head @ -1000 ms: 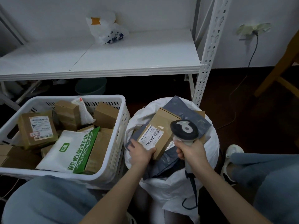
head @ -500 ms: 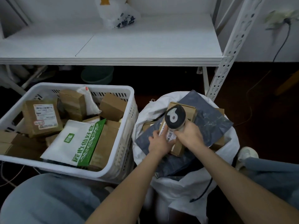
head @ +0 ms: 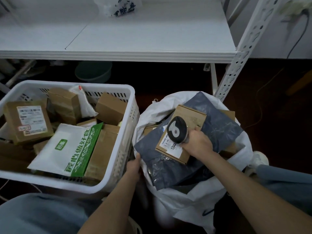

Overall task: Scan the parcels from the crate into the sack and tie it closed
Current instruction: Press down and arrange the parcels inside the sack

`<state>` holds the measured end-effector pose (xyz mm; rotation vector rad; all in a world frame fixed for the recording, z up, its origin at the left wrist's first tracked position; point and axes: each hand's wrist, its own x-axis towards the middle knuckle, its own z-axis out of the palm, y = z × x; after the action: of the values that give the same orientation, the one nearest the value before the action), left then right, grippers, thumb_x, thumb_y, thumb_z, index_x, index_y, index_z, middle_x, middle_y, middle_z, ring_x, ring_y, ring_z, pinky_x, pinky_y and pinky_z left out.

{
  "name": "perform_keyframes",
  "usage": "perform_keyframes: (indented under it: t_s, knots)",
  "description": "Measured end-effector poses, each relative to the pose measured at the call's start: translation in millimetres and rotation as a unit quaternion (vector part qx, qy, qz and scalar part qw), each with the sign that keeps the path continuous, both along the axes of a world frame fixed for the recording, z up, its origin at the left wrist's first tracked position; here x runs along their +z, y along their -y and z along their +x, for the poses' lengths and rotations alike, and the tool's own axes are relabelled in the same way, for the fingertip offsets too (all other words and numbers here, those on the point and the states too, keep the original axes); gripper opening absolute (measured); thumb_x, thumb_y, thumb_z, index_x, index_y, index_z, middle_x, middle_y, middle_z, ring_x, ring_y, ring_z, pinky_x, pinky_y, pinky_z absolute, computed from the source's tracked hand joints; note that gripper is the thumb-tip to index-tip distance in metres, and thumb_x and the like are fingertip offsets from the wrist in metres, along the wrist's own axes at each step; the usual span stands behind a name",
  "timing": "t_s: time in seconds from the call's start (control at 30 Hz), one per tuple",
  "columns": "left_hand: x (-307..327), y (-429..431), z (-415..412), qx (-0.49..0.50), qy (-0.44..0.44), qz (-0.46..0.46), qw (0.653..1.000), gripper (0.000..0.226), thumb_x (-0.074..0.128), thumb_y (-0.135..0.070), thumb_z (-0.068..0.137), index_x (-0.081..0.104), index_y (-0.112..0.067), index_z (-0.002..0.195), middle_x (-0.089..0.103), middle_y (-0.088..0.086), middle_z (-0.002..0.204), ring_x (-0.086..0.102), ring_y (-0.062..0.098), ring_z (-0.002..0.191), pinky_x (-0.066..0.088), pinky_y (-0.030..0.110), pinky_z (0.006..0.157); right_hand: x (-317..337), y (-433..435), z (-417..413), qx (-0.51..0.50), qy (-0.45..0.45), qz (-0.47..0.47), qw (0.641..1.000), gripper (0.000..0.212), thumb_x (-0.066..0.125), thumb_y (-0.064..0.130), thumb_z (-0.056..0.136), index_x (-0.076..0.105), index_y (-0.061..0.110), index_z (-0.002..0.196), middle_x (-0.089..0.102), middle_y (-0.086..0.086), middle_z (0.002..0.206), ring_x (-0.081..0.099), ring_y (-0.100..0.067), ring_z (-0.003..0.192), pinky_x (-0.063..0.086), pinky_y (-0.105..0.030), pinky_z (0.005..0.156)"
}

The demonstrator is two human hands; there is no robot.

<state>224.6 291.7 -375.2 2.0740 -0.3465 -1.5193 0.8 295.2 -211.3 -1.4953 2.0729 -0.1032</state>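
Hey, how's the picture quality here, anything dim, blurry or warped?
Head view: dim overall, brightest on the white shelf board, floor beneath nearly black; the blue-printed white plastic bag at the top edge is smeared; the white perforated shelf post slants, likely wide-angle distortion; the label on the brown cardboard box under the black handheld scanner is partly legible.

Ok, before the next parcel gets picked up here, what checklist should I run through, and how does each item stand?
1. Scanner in hand: ok, the right hand grips the scanner.
2. Box in the sack: ok, the cardboard box lies on the grey mailer inside the sack.
3. Left hand free: cannot tell, the left hand is at the sack's rim, its grip unclear.
4. Crate emptied: not ok, the crate holds many parcels.
5. Sack tied: not ok, its mouth is open.
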Motion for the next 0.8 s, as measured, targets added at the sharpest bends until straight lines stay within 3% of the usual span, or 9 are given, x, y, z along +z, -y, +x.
perform_keyframes:
  t_s: [0.1,0.17,0.27,0.33,0.4,0.5,0.6,0.7,0.8]
  knots:
    - [32,1,0,0.029,-0.057,-0.062,0.996,0.030,0.064,-0.031,0.091,0.064,-0.004,0.102,0.069,0.017,0.106,0.064,0.034,0.099,0.051,0.047,0.093,2,1,1,0.009,-0.017,-0.006,1.000,0.044,0.063,0.036,0.087,0.052,0.023,0.128,0.043,-0.013,0.139,0.052,-0.034,0.119,0.043,-0.041,0.098]
    - [59,-3,-3,0.024,-0.046,-0.120,0.991,0.030,0.068,-0.030,0.089,0.064,-0.006,0.105,0.071,0.016,0.100,0.066,0.035,0.097,0.053,0.049,0.091,6,1,2,0.010,-0.030,-0.009,0.999,0.040,0.060,0.037,0.089,0.053,0.022,0.125,0.049,-0.012,0.133,0.052,-0.033,0.117,0.044,-0.040,0.095]
    - [119,-14,-11,-0.036,-0.009,-0.218,0.975,0.026,0.070,-0.030,0.083,0.065,-0.004,0.086,0.066,0.029,0.090,0.064,0.045,0.089,0.051,0.059,0.085,15,2,-1,0.007,-0.028,-0.020,0.999,0.037,0.059,0.036,0.090,0.053,0.021,0.123,0.057,-0.010,0.124,0.055,-0.031,0.114,0.046,-0.038,0.089]
    - [164,-21,-15,-0.069,0.010,-0.287,0.955,0.023,0.070,-0.025,0.085,0.064,-0.002,0.085,0.063,0.032,0.091,0.063,0.038,0.080,0.051,0.057,0.083,20,2,-3,0.006,-0.011,-0.021,1.000,0.039,0.061,0.037,0.089,0.054,0.021,0.124,0.059,-0.010,0.121,0.056,-0.031,0.112,0.047,-0.038,0.087]
    - [195,-23,-16,-0.070,0.021,-0.337,0.939,0.014,0.067,-0.018,0.088,0.065,-0.006,0.081,0.063,0.026,0.085,0.058,0.027,0.077,0.051,0.047,0.078,23,1,-5,0.007,0.009,-0.016,1.000,0.044,0.064,0.040,0.086,0.053,0.023,0.125,0.059,-0.011,0.122,0.055,-0.032,0.112,0.048,-0.038,0.087]
    - [210,-21,-10,-0.078,0.054,-0.316,0.944,0.008,0.064,-0.017,0.091,0.064,-0.009,0.091,0.065,0.014,0.089,0.060,0.026,0.082,0.050,0.041,0.076,26,-5,-7,0.021,0.066,-0.001,0.998,0.047,0.069,0.039,0.082,0.056,0.020,0.123,0.062,-0.009,0.119,0.055,-0.031,0.113,0.048,-0.037,0.089]
    - [220,-14,-2,-0.171,0.093,-0.234,0.953,0.026,0.062,-0.013,0.091,0.056,-0.006,0.115,0.065,0.016,0.107,0.065,0.028,0.091,0.056,0.038,0.070,29,-15,-13,-0.021,0.153,0.008,0.988,0.039,0.075,0.030,0.078,0.063,0.015,0.112,0.067,-0.008,0.113,0.061,-0.026,0.106,0.050,-0.034,0.087]
    - [244,-1,-2,-0.284,0.198,-0.299,0.889,0.035,0.063,-0.014,0.090,0.050,-0.010,0.122,0.066,0.011,0.097,0.067,0.024,0.076,0.058,0.038,0.060,33,-19,-26,-0.105,0.211,-0.043,0.971,0.038,0.078,0.032,0.075,0.066,0.014,0.107,0.069,-0.005,0.109,0.063,-0.025,0.104,0.051,-0.039,0.090]
    - [259,16,-7,-0.466,0.369,-0.214,0.775,0.057,0.065,-0.040,0.087,0.040,-0.014,0.131,0.063,0.004,0.097,0.068,0.019,0.070,0.059,0.036,0.060,44,-23,-46,-0.172,0.239,-0.095,0.951,0.035,0.078,0.035,0.075,0.068,0.016,0.103,0.071,-0.005,0.100,0.066,-0.025,0.095,0.054,-0.041,0.087]
